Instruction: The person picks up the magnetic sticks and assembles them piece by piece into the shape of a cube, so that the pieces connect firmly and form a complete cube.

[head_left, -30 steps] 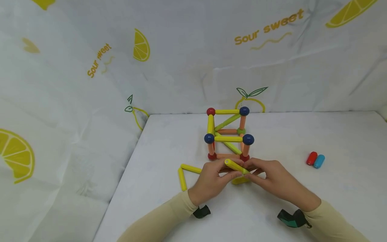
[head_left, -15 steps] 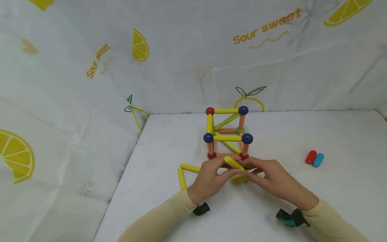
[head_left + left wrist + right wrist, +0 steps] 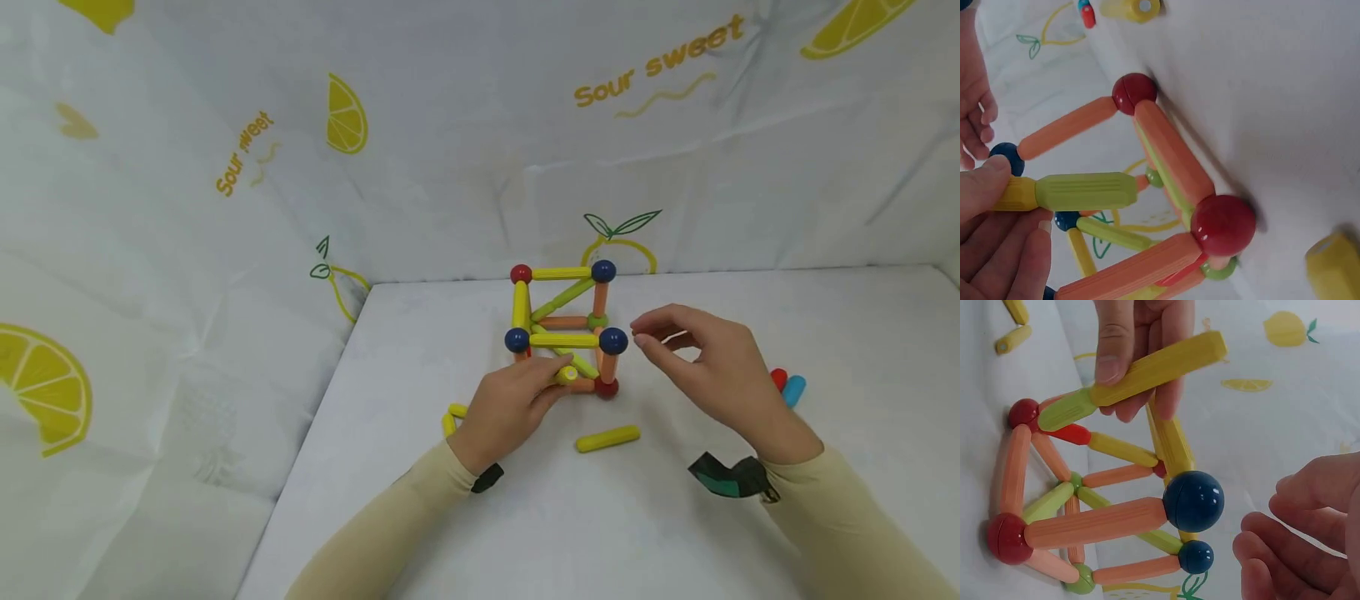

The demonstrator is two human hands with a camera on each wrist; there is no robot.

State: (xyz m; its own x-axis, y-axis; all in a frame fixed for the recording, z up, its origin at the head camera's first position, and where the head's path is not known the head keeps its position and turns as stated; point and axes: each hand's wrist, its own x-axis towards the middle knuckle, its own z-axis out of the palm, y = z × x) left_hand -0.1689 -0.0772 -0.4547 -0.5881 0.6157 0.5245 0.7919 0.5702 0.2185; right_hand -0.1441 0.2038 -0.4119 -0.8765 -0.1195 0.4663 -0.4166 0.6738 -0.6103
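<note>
My left hand (image 3: 501, 415) pinches a magnetic rod made of a yellow piece (image 3: 1163, 367) joined end to end with a light green piece (image 3: 1088, 191). It holds this rod in front of a box-shaped frame of magnetic sticks and balls. Yellow sticks (image 3: 566, 341) form the frame's top, and orange sticks (image 3: 1097, 523) its uprights. To the right of the frame's front blue ball (image 3: 613, 341) hovers my right hand (image 3: 712, 371). Its fingers are loosely bent, apart from the ball, with nothing between them.
A loose yellow stick (image 3: 608, 438) lies on the white table (image 3: 600, 533) before the frame. Two more yellow sticks (image 3: 450, 423) are partly behind the left hand. Red (image 3: 779, 379) and blue (image 3: 794, 391) short sticks lie at the right, partly covered by the right forearm.
Both hands were together on the rod; the right hand has let go and moved up and right. The left hand has turned the rod and brought it closer to the frame.
</note>
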